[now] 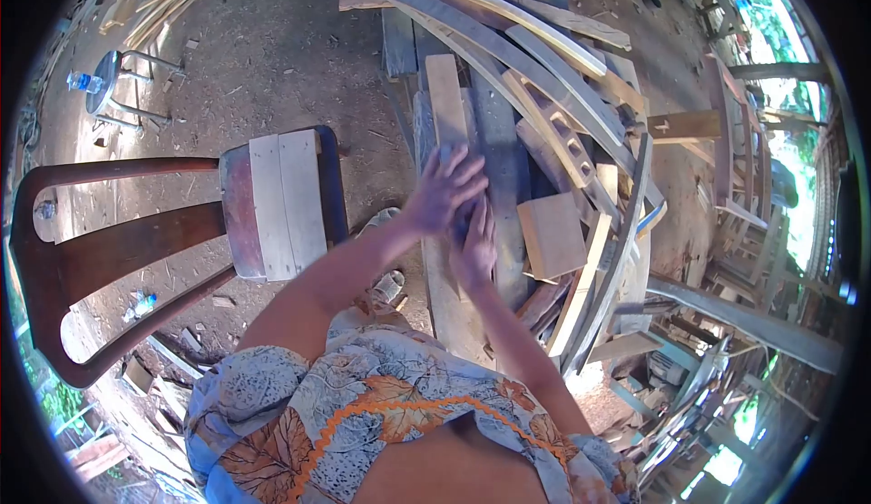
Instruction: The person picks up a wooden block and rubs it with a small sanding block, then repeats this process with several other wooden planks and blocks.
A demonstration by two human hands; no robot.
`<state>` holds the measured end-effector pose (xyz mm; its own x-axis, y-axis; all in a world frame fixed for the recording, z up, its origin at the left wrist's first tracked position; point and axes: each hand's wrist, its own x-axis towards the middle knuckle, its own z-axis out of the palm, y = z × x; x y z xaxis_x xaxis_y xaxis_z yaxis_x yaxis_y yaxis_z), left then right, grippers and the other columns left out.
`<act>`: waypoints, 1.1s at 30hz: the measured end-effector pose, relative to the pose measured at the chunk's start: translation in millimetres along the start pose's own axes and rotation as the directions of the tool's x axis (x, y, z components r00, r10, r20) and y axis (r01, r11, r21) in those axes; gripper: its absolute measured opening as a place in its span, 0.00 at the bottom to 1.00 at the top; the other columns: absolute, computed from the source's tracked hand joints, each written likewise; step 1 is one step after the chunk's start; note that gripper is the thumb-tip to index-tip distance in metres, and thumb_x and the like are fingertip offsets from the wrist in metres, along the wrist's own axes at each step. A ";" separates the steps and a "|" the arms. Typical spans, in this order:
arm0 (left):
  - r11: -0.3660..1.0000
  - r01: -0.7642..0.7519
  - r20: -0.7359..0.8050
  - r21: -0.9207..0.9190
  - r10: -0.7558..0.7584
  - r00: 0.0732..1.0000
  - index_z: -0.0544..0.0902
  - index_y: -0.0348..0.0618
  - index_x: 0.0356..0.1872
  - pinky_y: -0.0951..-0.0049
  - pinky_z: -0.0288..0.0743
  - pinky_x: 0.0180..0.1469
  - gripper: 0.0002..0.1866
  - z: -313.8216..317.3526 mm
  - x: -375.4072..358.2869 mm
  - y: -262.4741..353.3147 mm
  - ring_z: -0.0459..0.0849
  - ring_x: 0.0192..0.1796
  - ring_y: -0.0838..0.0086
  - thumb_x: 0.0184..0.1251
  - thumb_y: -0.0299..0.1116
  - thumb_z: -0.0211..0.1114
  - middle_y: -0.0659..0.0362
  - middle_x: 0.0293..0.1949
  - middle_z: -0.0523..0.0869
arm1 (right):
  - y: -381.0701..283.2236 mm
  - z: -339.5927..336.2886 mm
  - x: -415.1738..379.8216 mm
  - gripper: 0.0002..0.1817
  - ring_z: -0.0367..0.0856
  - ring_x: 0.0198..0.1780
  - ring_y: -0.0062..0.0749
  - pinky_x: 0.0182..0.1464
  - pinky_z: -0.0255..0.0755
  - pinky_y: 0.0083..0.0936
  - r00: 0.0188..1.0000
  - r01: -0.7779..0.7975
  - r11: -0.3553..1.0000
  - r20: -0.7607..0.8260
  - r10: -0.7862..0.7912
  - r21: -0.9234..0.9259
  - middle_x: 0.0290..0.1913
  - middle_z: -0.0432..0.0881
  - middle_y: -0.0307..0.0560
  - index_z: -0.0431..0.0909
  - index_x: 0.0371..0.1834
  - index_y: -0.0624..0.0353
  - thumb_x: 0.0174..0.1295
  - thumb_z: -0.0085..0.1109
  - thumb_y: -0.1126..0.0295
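A pale wooden board [445,96] lies lengthwise on the dark plank workbench [497,168]. My left hand [442,194] is over the near part of this board, fingers spread and slightly blurred. Just below and to the right, my right hand [475,248] is close to the left one, its fingers stretched out away from me. Something dark shows between the two hands, too covered to name. A square-faced wooden block [552,236] sits on the bench to the right of my right hand.
Long curved wooden strips [508,46] and a slotted wooden piece [567,146] are piled along the bench's right side. To the left lies a dark wooden chair [136,250] with pale boards [288,205] on its seat. A metal stool [107,82] holds a plastic bottle [83,82].
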<state>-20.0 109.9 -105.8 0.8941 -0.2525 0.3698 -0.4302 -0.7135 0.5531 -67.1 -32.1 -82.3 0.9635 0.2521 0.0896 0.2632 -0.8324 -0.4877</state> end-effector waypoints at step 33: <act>0.995 0.041 0.064 -0.090 -0.036 0.997 0.79 0.51 0.62 0.33 0.42 0.73 0.23 28.9 -95.2 103.2 0.45 0.81 0.58 0.68 0.44 0.60 0.58 0.75 0.62 | 27.7 -31.4 -139.4 0.36 0.69 0.66 0.66 0.67 0.65 0.50 0.998 0.055 0.996 -0.006 -0.056 -0.074 0.67 0.66 0.72 0.55 0.72 0.72 0.64 0.59 0.69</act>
<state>-145.9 41.4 -105.5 0.9151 -0.2684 0.3010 -0.4023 -0.6612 0.6332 -192.6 -105.8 -81.0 0.9476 0.2952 0.1218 0.3188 -0.8517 -0.4160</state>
